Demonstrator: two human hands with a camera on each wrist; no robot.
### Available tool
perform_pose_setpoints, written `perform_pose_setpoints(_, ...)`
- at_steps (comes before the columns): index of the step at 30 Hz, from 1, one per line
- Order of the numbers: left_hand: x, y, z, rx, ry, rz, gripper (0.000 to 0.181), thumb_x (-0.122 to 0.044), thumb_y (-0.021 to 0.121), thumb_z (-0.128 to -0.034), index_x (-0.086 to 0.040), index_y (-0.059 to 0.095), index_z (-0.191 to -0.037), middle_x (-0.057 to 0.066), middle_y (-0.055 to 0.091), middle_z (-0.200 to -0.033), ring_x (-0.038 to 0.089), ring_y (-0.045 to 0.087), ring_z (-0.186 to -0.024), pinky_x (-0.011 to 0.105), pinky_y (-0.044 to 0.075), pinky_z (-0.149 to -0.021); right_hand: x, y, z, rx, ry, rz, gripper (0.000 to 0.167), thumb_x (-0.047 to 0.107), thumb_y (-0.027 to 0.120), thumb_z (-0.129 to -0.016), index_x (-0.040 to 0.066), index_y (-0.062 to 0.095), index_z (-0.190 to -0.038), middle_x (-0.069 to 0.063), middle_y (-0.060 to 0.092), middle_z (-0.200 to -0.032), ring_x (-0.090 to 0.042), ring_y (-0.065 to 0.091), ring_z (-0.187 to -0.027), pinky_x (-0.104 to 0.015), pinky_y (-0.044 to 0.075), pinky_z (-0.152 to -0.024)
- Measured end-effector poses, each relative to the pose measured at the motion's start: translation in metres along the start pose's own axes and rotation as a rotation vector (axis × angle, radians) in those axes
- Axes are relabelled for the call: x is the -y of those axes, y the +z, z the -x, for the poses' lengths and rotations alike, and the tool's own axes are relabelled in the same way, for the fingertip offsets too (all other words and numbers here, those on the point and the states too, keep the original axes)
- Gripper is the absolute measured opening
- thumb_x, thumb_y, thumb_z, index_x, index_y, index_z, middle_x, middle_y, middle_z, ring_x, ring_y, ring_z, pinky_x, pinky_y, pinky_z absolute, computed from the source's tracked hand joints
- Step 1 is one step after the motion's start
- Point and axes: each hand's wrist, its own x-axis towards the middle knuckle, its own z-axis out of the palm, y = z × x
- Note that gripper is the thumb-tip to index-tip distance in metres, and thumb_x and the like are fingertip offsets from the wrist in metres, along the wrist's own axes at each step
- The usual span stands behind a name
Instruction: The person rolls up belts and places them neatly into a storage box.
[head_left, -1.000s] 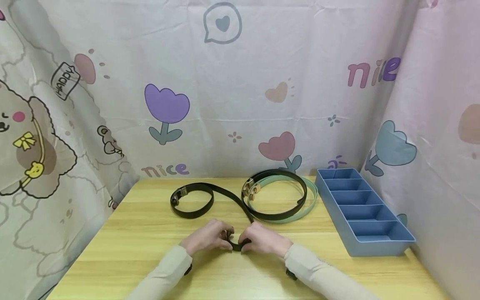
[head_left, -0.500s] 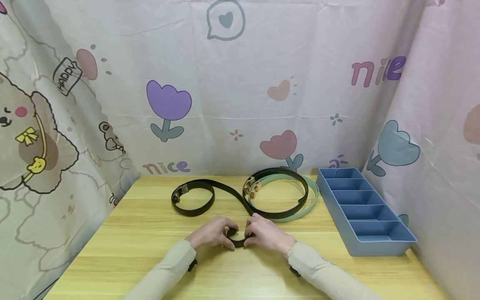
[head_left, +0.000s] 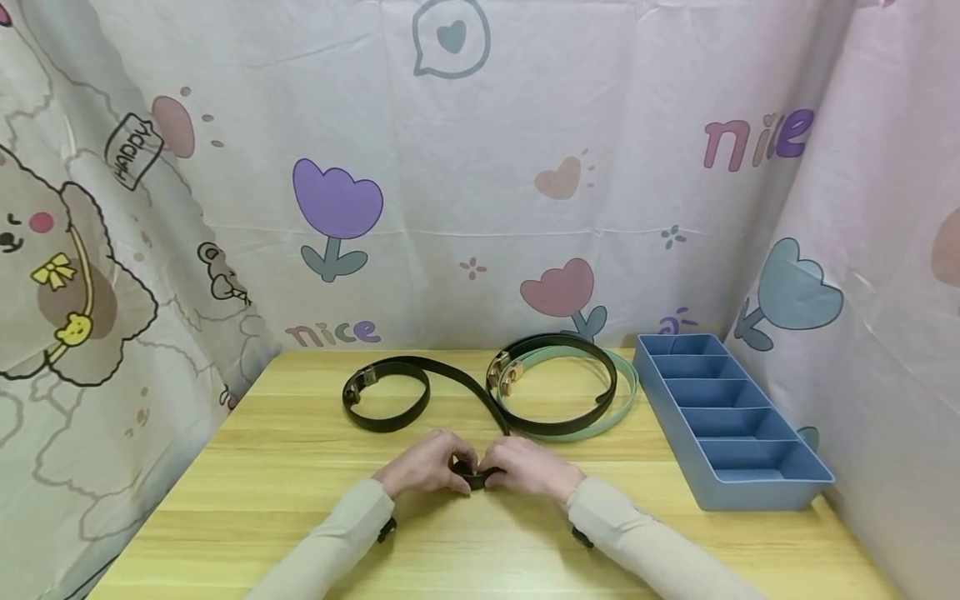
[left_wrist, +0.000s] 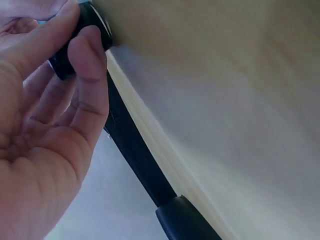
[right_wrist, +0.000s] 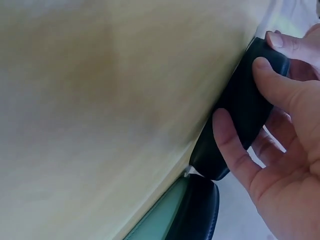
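Near the front middle of the table, my left hand (head_left: 431, 462) and right hand (head_left: 534, 467) hold a small curl in the end of a black belt (head_left: 457, 377). The left hand pinches the curled strap (left_wrist: 96, 16) between thumb and fingers. From the other side, my right hand grips the strap (right_wrist: 247, 97) with thumb and fingers, and the fingertips nearly meet the left hand's. Behind the hands, the belt runs back and left into a larger loop with a dark metal buckle (head_left: 366, 377). The hands partly hide the curl's inside.
Right of the strap lie a coiled black belt (head_left: 558, 429) and a mint green belt (head_left: 632, 387), overlapping, with gold-toned buckles. A blue-grey divided box (head_left: 686, 467) stands at the table's right side. Printed curtains (head_left: 465, 167) hang around the wooden table (head_left: 300, 500).
My right hand has drawn in toward the left hand since half a second ago, and the curl between them looks smaller. The coiled belts and box stay in place.
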Motion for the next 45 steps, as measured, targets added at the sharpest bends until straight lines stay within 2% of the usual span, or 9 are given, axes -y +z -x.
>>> perform_pose_setpoints(6, -0.002, 0.002, 0.002, -0.018, -0.055, 0.041, 0.058, -0.017, 0.088, -0.0669, -0.013, 0.054, -0.114, 0.006, 0.075, -0.104, 0.019, 0.068, -0.102, 0.038, 0.050, -0.092, 0.005, 0.004, -0.003, 0.014, -0.008, 0.069, 0.012, 0.023, 0.072, -0.088, 0.023, 0.075, -0.099, 0.014, 0.072, -0.095, -0.002, 0.060, -0.086, -0.018, 0.047, -0.077)
perform_pose_setpoints(15, -0.013, 0.010, 0.004, -0.114, 0.047, -0.151, 0.066, -0.026, 0.086, -0.0718, -0.005, 0.053, -0.124, 0.000, 0.071, -0.081, 0.002, 0.060, -0.068, 0.019, 0.051, -0.065, 0.012, 0.008, -0.008, -0.016, 0.035, 0.129, 0.003, 0.028, 0.071, -0.088, 0.029, 0.074, -0.086, 0.016, 0.067, -0.080, -0.002, 0.056, -0.076, -0.018, 0.044, -0.066)
perform_pose_setpoints(23, -0.014, 0.011, 0.004, -0.092, 0.031, -0.176, 0.099, -0.019, 0.085, -0.0741, -0.005, 0.024, -0.150, 0.005, 0.068, -0.090, 0.009, 0.060, -0.076, 0.028, 0.053, -0.075, 0.010, 0.006, -0.005, -0.096, 0.039, -0.064, 0.017, 0.024, 0.075, -0.084, 0.021, 0.071, -0.101, 0.009, 0.074, -0.098, -0.003, 0.068, -0.087, -0.015, 0.050, -0.079)
perform_pose_setpoints(27, -0.012, 0.009, 0.005, -0.072, 0.016, -0.139, 0.110, -0.016, 0.084, -0.0744, -0.005, 0.011, -0.156, 0.006, 0.069, -0.097, 0.009, 0.061, -0.080, 0.029, 0.053, -0.082, 0.008, 0.006, -0.005, -0.081, -0.011, -0.042, 0.025, 0.022, 0.073, -0.086, 0.022, 0.071, -0.111, 0.008, 0.072, -0.106, -0.002, 0.067, -0.093, -0.012, 0.049, -0.083)
perform_pose_setpoints(31, -0.011, 0.009, 0.005, -0.079, -0.008, -0.110, 0.088, -0.017, 0.085, -0.0730, -0.003, 0.038, -0.146, 0.005, 0.071, -0.099, 0.006, 0.061, -0.080, 0.024, 0.053, -0.077, 0.009, 0.006, -0.008, -0.046, -0.041, 0.025, 0.017, 0.023, 0.071, -0.088, 0.024, 0.074, -0.105, 0.009, 0.072, -0.101, 0.001, 0.066, -0.088, -0.008, 0.047, -0.079)
perform_pose_setpoints(34, -0.013, 0.011, 0.005, -0.111, -0.048, -0.093, 0.046, -0.019, 0.086, -0.0715, -0.005, 0.067, -0.111, 0.001, 0.071, -0.089, 0.006, 0.061, -0.071, 0.022, 0.052, -0.066, 0.012, 0.005, -0.009, -0.056, -0.018, 0.043, 0.008, 0.020, 0.070, -0.089, 0.022, 0.075, -0.095, 0.009, 0.073, -0.090, 0.003, 0.064, -0.077, -0.007, 0.046, -0.071)
perform_pose_setpoints(38, -0.018, 0.016, 0.003, -0.182, -0.059, -0.120, 0.024, -0.021, 0.087, -0.0691, -0.014, 0.068, -0.080, -0.007, 0.062, -0.070, 0.003, 0.050, -0.058, 0.019, 0.044, -0.053, 0.015, 0.006, -0.010, -0.096, 0.023, 0.096, 0.009, 0.014, 0.070, -0.088, 0.021, 0.073, -0.083, 0.011, 0.068, -0.073, 0.005, 0.050, -0.059, -0.007, 0.040, -0.057)
perform_pose_setpoints(41, -0.020, 0.018, 0.002, -0.226, -0.044, -0.149, 0.032, -0.019, 0.088, -0.0679, -0.011, 0.066, -0.089, -0.004, 0.066, -0.075, 0.004, 0.053, -0.064, 0.019, 0.045, -0.057, 0.015, 0.006, -0.009, -0.114, 0.029, 0.124, 0.008, 0.015, 0.071, -0.087, 0.021, 0.073, -0.083, 0.011, 0.065, -0.073, 0.004, 0.048, -0.058, -0.009, 0.039, -0.056)
perform_pose_setpoints(45, -0.019, 0.016, 0.001, -0.225, -0.033, -0.111, 0.061, -0.011, 0.088, -0.0682, -0.009, 0.053, -0.119, 0.003, 0.073, -0.088, 0.011, 0.065, -0.078, 0.027, 0.053, -0.072, 0.009, 0.004, -0.006, -0.103, -0.001, 0.165, 0.013, 0.021, 0.073, -0.086, 0.024, 0.075, -0.098, 0.008, 0.065, -0.091, -0.002, 0.058, -0.076, -0.015, 0.047, -0.066)
